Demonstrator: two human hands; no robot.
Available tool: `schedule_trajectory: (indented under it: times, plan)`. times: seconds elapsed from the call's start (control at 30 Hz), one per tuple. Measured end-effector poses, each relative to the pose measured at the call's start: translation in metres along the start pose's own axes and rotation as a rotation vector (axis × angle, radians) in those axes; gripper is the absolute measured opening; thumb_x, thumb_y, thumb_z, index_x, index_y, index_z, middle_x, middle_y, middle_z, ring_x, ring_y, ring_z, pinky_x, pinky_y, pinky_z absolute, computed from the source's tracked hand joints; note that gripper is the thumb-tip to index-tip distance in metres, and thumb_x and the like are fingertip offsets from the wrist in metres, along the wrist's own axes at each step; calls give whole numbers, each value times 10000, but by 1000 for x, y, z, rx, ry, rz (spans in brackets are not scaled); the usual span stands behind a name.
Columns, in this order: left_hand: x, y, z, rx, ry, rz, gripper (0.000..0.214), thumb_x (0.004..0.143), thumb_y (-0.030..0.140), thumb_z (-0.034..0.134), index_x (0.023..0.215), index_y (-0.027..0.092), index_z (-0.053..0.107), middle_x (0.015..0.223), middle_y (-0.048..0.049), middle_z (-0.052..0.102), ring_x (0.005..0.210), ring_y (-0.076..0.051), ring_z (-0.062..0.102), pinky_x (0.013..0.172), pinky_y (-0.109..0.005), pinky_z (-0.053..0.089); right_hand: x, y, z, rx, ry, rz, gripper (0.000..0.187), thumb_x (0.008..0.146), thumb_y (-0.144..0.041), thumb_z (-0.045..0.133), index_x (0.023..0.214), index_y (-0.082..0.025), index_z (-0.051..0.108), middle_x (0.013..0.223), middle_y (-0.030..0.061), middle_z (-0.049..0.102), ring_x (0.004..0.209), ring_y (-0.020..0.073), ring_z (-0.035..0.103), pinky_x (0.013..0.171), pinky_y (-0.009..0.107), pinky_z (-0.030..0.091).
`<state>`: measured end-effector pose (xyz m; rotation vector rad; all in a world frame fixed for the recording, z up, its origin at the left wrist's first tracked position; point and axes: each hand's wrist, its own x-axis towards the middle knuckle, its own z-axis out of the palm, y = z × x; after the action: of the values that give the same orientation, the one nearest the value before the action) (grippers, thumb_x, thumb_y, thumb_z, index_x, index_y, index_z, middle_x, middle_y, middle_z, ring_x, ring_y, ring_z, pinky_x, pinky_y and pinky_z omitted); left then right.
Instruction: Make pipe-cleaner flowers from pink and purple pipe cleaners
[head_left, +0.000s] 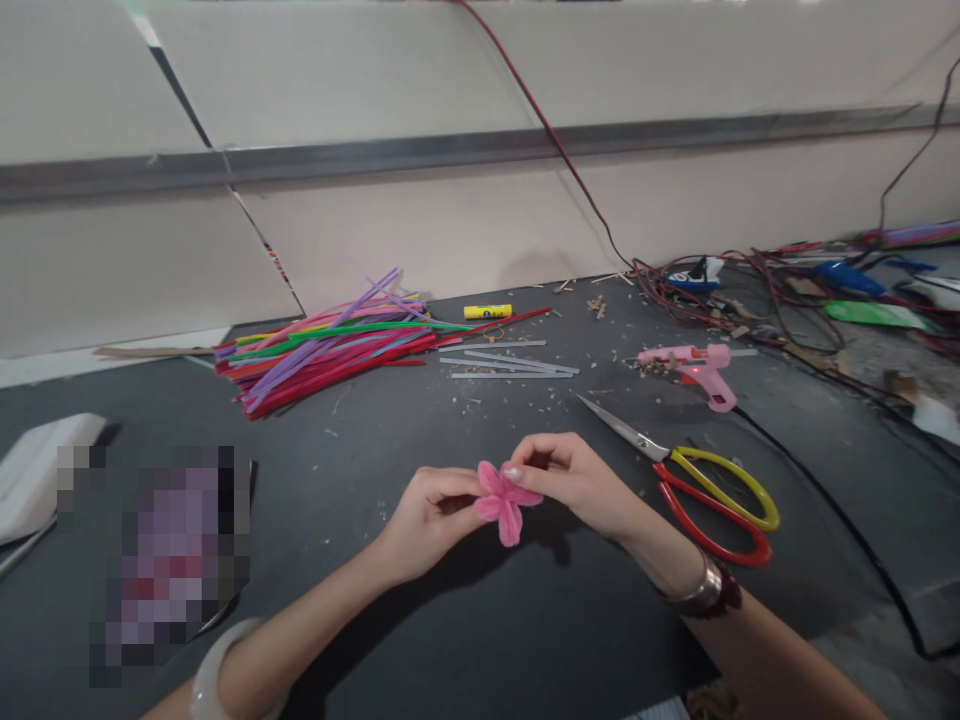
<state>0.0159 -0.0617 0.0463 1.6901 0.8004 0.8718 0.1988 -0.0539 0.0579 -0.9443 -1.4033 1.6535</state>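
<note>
A pink pipe-cleaner flower point(509, 518) with several looped petals is held up above the dark table, between both hands. My left hand point(433, 520) pinches it from the left side, thumb and forefinger on a petal. From the right, my right hand point(564, 478) grips an upper petal between thumb and forefinger. The flower's back and any stem are hidden. Closest to my right hand lie scissors point(651, 446) with one yellow and one red handle, blades slightly apart and pointing to the upper left.
A bundle of coloured pipe cleaners point(330, 350) lies at the back left. Clear glue sticks point(514, 375) and a yellow glue tube point(487, 312) are near the middle. A pink glue gun point(709, 375) trails a black cord point(840, 545) along the right. Tangled wires point(675, 300) fill the back right.
</note>
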Motion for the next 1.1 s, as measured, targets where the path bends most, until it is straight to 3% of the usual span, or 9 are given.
schedule_trajectory:
  times: [0.17,0.27,0.37,0.57,0.63,0.77,0.93,1.0,1.1]
  plan:
    - [-3,-4,-1,72,23,52,127,749,218,614,674,136,677,636,-42,632,556,-112,515,534,-200,408,0,5,4,245,-35,199,142,716,-239,587,632,-126,571,548,-36,473,498,56,382,490,190,286]
    - [-3,-4,-2,90,59,94,135,753,227,609,684,137,681,640,-49,644,554,-116,531,534,-204,417,1,5,5,328,-61,231,127,709,-209,559,612,-127,557,530,-39,459,486,55,376,476,185,275]
    - [-3,-2,-2,94,66,100,162,760,217,600,639,134,669,640,-46,645,561,-113,537,537,-198,416,0,0,4,264,-65,179,135,728,-209,543,616,-133,541,529,-43,453,486,58,374,482,190,279]
    - [-2,1,-2,76,-25,61,156,783,195,571,672,130,658,662,-44,638,583,-112,540,567,-199,416,-2,-5,-2,-77,-134,6,232,800,-283,518,624,-134,543,542,-43,441,509,66,355,500,210,263]
    - [-2,1,-2,93,-51,61,169,789,208,563,669,127,650,652,-45,625,579,-113,529,565,-202,414,-1,1,-2,-57,-132,-7,265,805,-323,519,629,-130,561,545,-42,433,510,66,343,501,214,252]
    - [-2,-2,-3,190,-26,120,225,810,225,530,634,131,632,628,-46,605,577,-118,520,569,-209,418,1,15,6,125,-10,28,236,766,-347,577,655,-139,585,568,-37,443,525,67,355,513,213,265]
    - [-2,-9,-1,266,26,197,161,817,181,510,777,147,662,756,-71,653,680,-144,581,650,-231,442,4,16,13,150,81,53,258,769,-348,568,617,-140,573,521,-42,422,482,61,340,475,203,285]
    - [-3,-12,0,242,80,181,155,815,177,510,785,152,661,774,-71,662,698,-146,588,662,-234,448,4,11,11,42,105,10,233,767,-336,572,631,-149,592,541,-31,469,503,73,399,493,207,337]
    - [-3,-15,2,171,128,133,156,823,183,500,784,139,645,764,-68,650,695,-142,575,656,-234,448,3,4,6,-72,112,-77,128,751,-295,598,793,-186,649,714,5,608,677,118,551,643,243,446]
